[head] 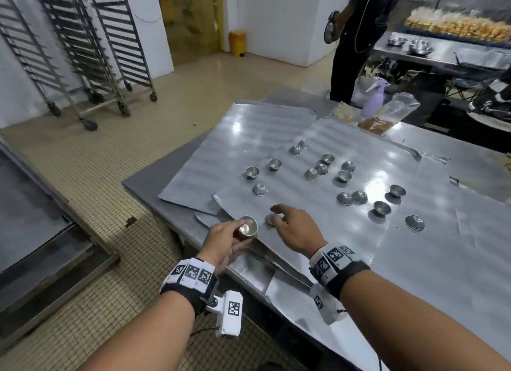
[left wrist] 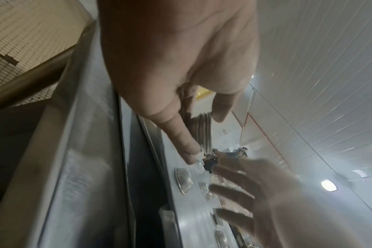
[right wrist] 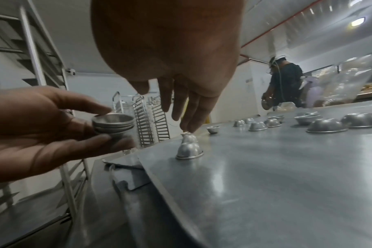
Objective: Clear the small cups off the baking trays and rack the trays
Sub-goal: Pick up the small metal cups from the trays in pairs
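My left hand (head: 238, 232) grips a short stack of small metal cups (head: 248, 226) at the table's near-left corner; the right wrist view shows the stack (right wrist: 113, 123) held between thumb and fingers. The straight fingers of my right hand (head: 278, 216) touch the top of an upside-down cup (right wrist: 189, 146) near the top baking tray's front edge. Several more cups (head: 344, 198), some upright and some inverted, lie scattered across that tray (head: 318, 240). A second tray (head: 243, 138) lies partly under it.
Tall wheeled tray racks (head: 91, 53) stand on the tiled floor at the back left. A person in dark clothes (head: 359, 39) stands beyond the table. A purple spray bottle (head: 373, 99) and plastic bags (head: 399, 108) sit at the table's far edge.
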Action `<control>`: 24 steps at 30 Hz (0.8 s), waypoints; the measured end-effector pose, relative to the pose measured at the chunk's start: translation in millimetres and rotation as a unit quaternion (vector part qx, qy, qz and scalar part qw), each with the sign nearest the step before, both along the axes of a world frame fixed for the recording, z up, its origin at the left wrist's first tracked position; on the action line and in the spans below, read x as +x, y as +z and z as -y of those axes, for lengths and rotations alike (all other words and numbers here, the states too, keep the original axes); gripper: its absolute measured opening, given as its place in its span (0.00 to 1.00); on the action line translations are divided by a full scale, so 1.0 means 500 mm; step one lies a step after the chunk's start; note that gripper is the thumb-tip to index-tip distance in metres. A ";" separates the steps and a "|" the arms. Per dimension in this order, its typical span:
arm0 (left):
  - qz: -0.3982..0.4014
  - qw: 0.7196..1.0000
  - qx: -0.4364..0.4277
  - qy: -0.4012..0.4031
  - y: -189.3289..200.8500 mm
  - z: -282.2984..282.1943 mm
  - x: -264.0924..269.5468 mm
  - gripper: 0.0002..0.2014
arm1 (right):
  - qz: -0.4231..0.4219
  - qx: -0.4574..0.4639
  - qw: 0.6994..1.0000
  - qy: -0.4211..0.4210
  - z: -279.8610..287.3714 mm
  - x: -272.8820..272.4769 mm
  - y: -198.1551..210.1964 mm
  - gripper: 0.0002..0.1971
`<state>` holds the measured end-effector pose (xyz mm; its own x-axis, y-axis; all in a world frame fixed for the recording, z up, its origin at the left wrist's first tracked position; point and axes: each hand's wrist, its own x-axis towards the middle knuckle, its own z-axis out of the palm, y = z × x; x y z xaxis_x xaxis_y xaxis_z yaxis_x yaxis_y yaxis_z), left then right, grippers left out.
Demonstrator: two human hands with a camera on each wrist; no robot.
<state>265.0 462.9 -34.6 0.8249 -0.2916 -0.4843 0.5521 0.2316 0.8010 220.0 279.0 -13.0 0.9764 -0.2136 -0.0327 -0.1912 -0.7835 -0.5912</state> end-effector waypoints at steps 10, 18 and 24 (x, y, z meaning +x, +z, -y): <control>-0.027 0.999 -0.009 0.023 0.005 0.014 0.026 0.07 | -0.155 -0.104 0.981 0.060 0.050 0.072 -0.044 0.29; -0.017 1.000 0.017 0.014 0.006 0.051 0.058 0.09 | -0.131 -0.108 0.984 0.055 0.053 0.101 -0.078 0.15; -0.008 0.999 0.036 0.004 -0.008 0.085 0.075 0.11 | -0.134 -0.098 0.985 0.052 0.086 0.087 -0.091 0.15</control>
